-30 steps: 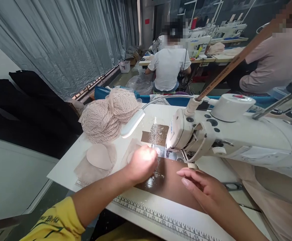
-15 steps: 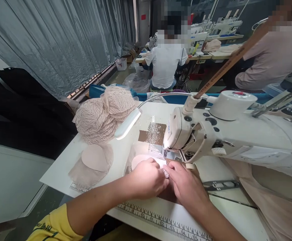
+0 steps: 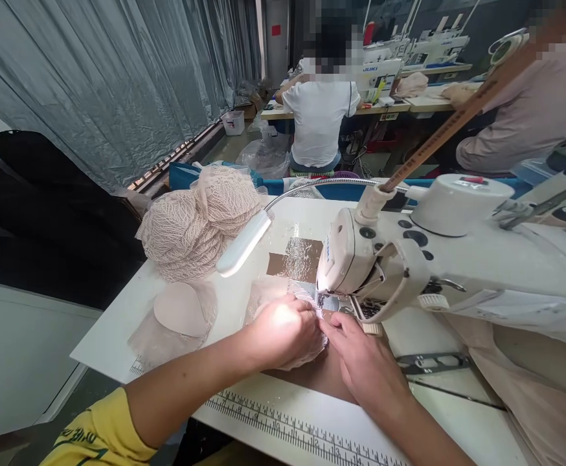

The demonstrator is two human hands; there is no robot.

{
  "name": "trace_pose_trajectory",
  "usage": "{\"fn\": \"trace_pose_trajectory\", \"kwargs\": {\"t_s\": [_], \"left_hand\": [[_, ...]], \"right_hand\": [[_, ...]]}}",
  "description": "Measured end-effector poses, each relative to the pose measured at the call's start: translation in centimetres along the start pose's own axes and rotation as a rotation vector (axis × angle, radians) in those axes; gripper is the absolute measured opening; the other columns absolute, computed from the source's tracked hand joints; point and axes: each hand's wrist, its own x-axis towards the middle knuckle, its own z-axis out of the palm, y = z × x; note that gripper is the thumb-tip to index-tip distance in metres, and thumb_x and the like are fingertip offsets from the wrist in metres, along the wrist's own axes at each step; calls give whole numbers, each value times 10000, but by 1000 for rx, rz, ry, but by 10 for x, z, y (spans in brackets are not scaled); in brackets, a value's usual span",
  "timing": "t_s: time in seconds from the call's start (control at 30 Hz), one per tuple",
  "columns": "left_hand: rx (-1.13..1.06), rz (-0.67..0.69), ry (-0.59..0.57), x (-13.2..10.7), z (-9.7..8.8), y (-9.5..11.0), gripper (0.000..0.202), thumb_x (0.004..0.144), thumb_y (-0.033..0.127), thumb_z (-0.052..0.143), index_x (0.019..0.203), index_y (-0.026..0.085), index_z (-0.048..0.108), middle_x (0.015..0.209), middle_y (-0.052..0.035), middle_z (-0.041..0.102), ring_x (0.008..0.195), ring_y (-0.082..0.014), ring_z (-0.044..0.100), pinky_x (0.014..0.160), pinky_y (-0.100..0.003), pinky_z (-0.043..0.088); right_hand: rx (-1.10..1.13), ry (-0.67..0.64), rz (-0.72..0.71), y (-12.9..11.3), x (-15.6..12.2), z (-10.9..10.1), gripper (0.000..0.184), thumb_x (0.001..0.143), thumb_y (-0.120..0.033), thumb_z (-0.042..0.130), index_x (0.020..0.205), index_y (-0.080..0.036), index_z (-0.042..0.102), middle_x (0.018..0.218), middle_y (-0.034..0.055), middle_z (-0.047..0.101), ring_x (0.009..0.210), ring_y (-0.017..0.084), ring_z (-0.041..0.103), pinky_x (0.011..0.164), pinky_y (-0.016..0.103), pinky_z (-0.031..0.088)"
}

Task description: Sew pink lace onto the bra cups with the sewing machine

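Note:
Under the lamp's bright spot, my left hand (image 3: 285, 331) is closed on a pale lace piece (image 3: 264, 296), its fingers bunched close to the needle area of the white sewing machine (image 3: 344, 252). My right hand (image 3: 368, 356) pinches the right edge of the same lace just in front of the needle, thumb and forefinger near the left fingertips. Part of the lace hangs out below my left hand. My fingers cover much of the cloth, and the exact needle contact is hard to see.
A smooth oval pad (image 3: 180, 309) rests on sheer fabric at the left of the white table (image 3: 113, 336). Behind it are bundled lace pieces (image 3: 186, 233). A lamp (image 3: 245, 244) hangs over the table. A printed ruler (image 3: 283, 424) runs along the front edge. A co-worker (image 3: 318, 120) sits ahead.
The smooth pale pad surface beside my left hand is now covered by lace, and more lace shows below that hand. Both hands remain near the needle. The view has shifted slightly.

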Motion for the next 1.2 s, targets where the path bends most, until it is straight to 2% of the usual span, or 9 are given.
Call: {"fn": "trace_pose_trajectory", "kwargs": {"t_s": [0.1, 0.2, 0.37, 0.47, 0.57, 0.83, 0.97, 1.07, 1.2], "left_hand": [[45, 82, 32, -4, 19, 2, 241, 933, 160, 398, 924, 102, 632, 1046, -146, 639, 878, -195, 577, 710, -309, 433], [17, 88, 64, -2, 29, -6, 257, 934, 173, 403, 967, 89, 644, 1117, -154, 638, 878, -199, 583, 727, -319, 437], [-39, 76, 65, 4, 25, -20, 316, 937, 199, 385, 1083, 87, 642, 1156, -136, 647, 842, -203, 576, 727, -329, 460], [-73, 74, 41, 4, 20, -24, 321, 922, 214, 416, 1129, 101, 634, 1153, -143, 651, 843, -204, 568, 734, -339, 468], [-98, 55, 34, 3, 17, -25, 327, 908, 231, 454, 1171, 131, 620, 1177, -129, 645, 886, -207, 563, 774, -349, 471], [-114, 3, 75, 4, 21, -27, 335, 884, 216, 462, 1167, 139, 624, 1147, -106, 665, 992, -241, 546, 815, -379, 473], [-121, -58, 105, 3, 25, -29, 327, 886, 225, 473, 1169, 153, 621, 1182, -89, 650, 1123, -270, 511, 925, -440, 434], [-119, -99, 68, 1, 25, -29, 338, 885, 227, 479, 1196, 178, 604, 1288, -78, 586, 1220, -298, 452, 1005, -496, 371], [-82, -180, 42, -1, 24, -27, 383, 879, 243, 468, 1247, 195, 563, 1382, -86, 498, 1293, -355, 379, 1030, -591, 305]], "right_hand": [[-22, -14, 25, -1, 3, -1, 568, 783, 9, 396, 1224, -255, 638, 1048, 81, 672, 696, 187, 621, 626, 318, 517], [-35, -68, 67, -2, 6, -3, 592, 777, 15, 409, 1253, -268, 616, 1008, 88, 687, 757, 220, 639, 656, 338, 533], [-74, -108, 158, -3, 10, -1, 602, 791, 7, 411, 1284, -289, 587, 1094, 127, 664, 848, 262, 651, 692, 376, 547], [-76, -80, 140, -3, 9, 2, 590, 806, 1, 397, 1287, -283, 584, 1056, 127, 669, 894, 262, 645, 722, 374, 548], [-106, -39, 116, -3, 8, 2, 597, 786, 12, 409, 1266, -285, 603, 1051, 116, 674, 845, 241, 645, 694, 352, 549], [-148, 22, 66, -4, 9, 2, 597, 758, 15, 432, 1236, -283, 629, 1071, 90, 686, 839, 253, 649, 672, 345, 545], [-148, 25, 75, -3, 7, 4, 586, 778, -1, 430, 1244, -299, 621, 1087, 85, 678, 910, 283, 645, 682, 358, 542], [-118, 42, 74, -2, 6, 5, 574, 779, 2, 423, 1229, -286, 633, 1069, 64, 684, 922, 278, 640, 715, 361, 533], [-84, 85, 30, -2, 5, 5, 521, 802, -7, 401, 1193, -241, 654, 1068, 57, 684, 888, 246, 640, 723, 349, 514]]}}
